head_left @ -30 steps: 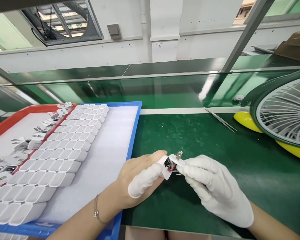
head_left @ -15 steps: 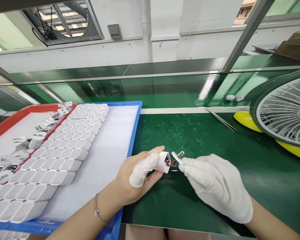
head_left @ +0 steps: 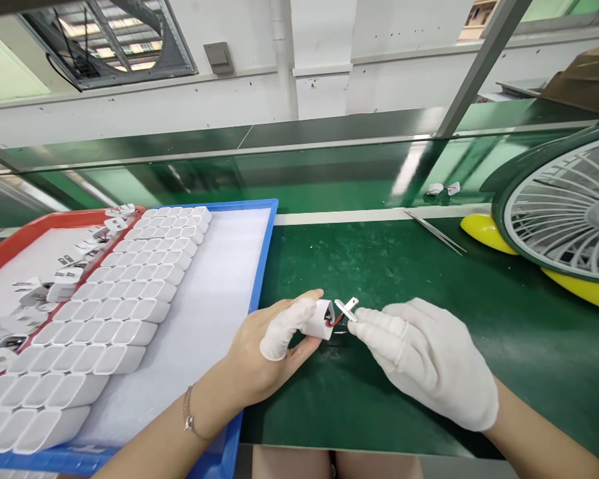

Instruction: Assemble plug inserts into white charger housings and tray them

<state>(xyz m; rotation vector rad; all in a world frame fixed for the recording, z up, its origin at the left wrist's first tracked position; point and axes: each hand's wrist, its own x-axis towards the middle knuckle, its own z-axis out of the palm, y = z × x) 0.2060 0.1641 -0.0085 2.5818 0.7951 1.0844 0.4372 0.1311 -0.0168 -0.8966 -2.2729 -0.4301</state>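
My left hand (head_left: 274, 346), with a white cot over the thumb, is closed around a small white charger housing (head_left: 320, 320). The housing's open end faces right, and dark parts and wires show inside it. My right hand (head_left: 424, 359), in a white glove, pinches a white plug cover with metal prongs (head_left: 348, 309) just right of that opening. A red wire (head_left: 337, 320) runs between the cover and the housing. The cover stands slightly apart from the housing and is tilted.
At left a blue tray (head_left: 264, 259) holds rows of white housings (head_left: 144, 291). A red tray (head_left: 54, 218) beside it carries plug pieces (head_left: 67, 276). Tweezers (head_left: 434, 231) lie near a fan (head_left: 574, 206) with a yellow base. Two small white pieces (head_left: 444, 189) lie at the back.
The view has shifted slightly. The plug cover has come a little closer to the housing and turned somewhat, while both hands keep their hold.
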